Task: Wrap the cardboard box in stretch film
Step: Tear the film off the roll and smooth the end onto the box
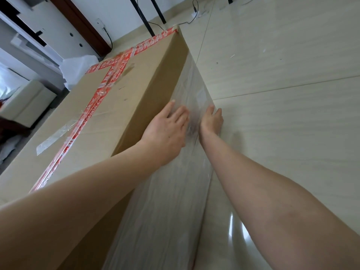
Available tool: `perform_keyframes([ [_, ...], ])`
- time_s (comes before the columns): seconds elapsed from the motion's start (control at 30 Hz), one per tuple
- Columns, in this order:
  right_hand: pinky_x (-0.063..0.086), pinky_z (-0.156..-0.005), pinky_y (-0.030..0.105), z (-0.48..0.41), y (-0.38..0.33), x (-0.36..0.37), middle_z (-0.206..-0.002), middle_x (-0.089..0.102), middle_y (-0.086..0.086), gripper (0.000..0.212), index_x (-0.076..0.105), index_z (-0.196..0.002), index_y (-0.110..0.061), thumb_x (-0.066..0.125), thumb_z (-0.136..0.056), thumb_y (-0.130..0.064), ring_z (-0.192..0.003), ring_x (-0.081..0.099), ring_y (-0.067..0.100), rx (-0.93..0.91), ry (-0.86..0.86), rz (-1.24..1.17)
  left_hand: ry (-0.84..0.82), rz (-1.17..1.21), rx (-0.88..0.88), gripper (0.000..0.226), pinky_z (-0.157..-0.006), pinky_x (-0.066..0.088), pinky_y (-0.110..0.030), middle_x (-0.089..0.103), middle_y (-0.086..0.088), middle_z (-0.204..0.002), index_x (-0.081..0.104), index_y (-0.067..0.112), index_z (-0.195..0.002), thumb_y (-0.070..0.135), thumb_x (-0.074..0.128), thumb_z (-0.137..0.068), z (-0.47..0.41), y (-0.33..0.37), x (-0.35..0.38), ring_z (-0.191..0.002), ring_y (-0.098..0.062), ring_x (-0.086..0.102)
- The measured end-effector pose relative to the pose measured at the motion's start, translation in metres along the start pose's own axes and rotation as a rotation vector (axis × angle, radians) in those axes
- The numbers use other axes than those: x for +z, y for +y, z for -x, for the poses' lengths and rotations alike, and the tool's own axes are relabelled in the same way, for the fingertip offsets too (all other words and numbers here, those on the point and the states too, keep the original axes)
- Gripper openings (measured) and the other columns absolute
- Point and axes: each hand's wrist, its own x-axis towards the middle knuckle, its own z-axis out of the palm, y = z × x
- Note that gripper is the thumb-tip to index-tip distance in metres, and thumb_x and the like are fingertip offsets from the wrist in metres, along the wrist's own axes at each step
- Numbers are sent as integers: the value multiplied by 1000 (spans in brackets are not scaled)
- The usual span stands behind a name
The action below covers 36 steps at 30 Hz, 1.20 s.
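A large cardboard box (116,106) with red printed tape along its seams stands on the tiled floor. Clear stretch film (167,201) covers the lower band of its right side, from the near end up to about the far third. My left hand (167,131) lies flat on that side, fingers straight, pressing the film's upper edge against the cardboard. My right hand (211,119) is lower on the same side near the floor, fingers pointing away and touching the film. The film roll is not in view.
Pale glossy floor tiles (282,114) stretch to the right of the box. Black table legs (148,14) and a cable (192,14) stand beyond the far end. White crumpled plastic (79,69) and a pale cabinet (29,100) lie to the left.
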Motion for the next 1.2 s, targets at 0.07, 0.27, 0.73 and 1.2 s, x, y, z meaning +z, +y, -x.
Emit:
perform_keyframes([
  [0.07,21,-110,30,8,5,-2,-152,31,19,56,28,-148,-7,31,-102,-38,-142,26,27,-38,-5,-31,-19,-28,60,66,-114,-14,-49,-10,-16,-158,-6,1,-149,43,12,-102,2,8,2,-146,-27,-13],
  [0.27,14,-118,37,43,30,13,-158,14,15,62,19,-151,-15,30,-100,-47,-146,15,26,-125,-196,-8,-121,-75,56,72,-115,-11,-52,-7,-11,-160,-5,5,-150,52,14,-100,3,9,10,-147,-27,-10],
  [0.73,22,-114,40,12,-1,5,-154,27,15,64,24,-150,-13,27,-99,-51,-142,26,27,24,-62,-36,60,31,-90,68,-115,-10,-50,-4,-17,-159,-2,0,-150,44,17,-101,-3,-4,3,-147,-29,-7],
  [1.2,17,-115,48,43,14,11,-158,15,11,65,17,-151,-21,26,-97,-55,-144,18,29,-74,-219,130,-19,-15,-134,70,-114,-13,-51,-5,-18,-158,1,2,-151,48,15,-100,6,-3,4,-147,-30,-7],
])
